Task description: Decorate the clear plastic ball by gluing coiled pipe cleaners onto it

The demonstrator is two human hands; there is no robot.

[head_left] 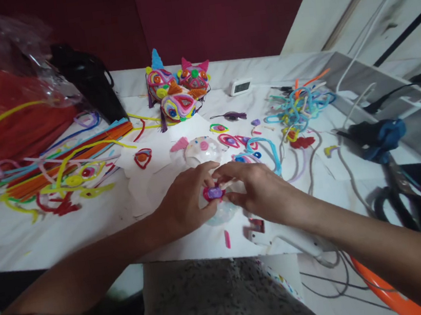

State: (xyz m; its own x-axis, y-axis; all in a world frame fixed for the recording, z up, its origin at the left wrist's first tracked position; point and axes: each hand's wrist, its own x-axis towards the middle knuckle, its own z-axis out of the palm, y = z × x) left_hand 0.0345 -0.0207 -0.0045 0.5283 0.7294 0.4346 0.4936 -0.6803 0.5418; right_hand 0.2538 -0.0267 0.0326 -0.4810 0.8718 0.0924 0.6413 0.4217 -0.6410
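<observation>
At the table's front, my left hand (188,197) and my right hand (257,185) meet with bent fingers. Their fingertips close from both sides on a small coiled pipe-cleaner piece (214,193), purple in the middle with red-pink around it. Under it sits a clear rounded plastic shape (221,215), partly covered by my fingers. Just beyond my hands is a second clear shape (204,152), bearing a pink nose coil and a pink ear (180,144). Eye-shaped pipe-cleaner loops (228,140) lie close to it. A short pink strip (227,239) rests near the front edge.
Three finished colourful heads (179,105) stand at the back beside a black bottle (86,81). Pipe cleaners (67,163) are heaped left, and a tangle (302,106) lies right. A white glue gun (291,242), black-handled scissors (399,210) and cables are at the right front.
</observation>
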